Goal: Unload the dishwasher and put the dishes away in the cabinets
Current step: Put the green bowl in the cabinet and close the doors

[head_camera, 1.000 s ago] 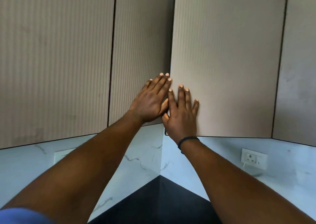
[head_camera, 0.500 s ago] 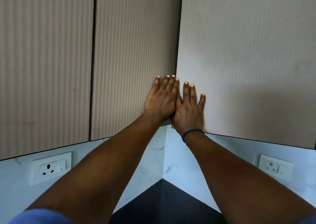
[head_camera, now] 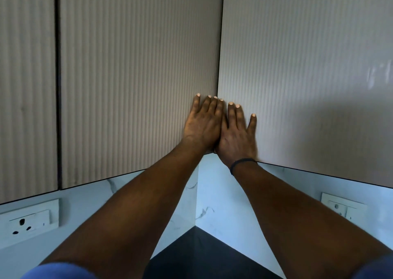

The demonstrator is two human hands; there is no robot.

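- Head view: your left hand (head_camera: 203,125) and right hand (head_camera: 237,134) press flat, fingers straight, gripping nothing, on the corner cabinet doors (head_camera: 138,87) at frame centre.
- Since a second ago the doors have closed flush; no dishes show.

Cabinet doors (head_camera: 136,76) in front of me: beige-grey, fine vertical ribbing. Backsplash (head_camera: 214,198) white marble, grey veins. Countertop (head_camera: 197,253) black. Sockets (head_camera: 27,223) white. My wristband (head_camera: 241,164) black, sleeve (head_camera: 57,271) blue.
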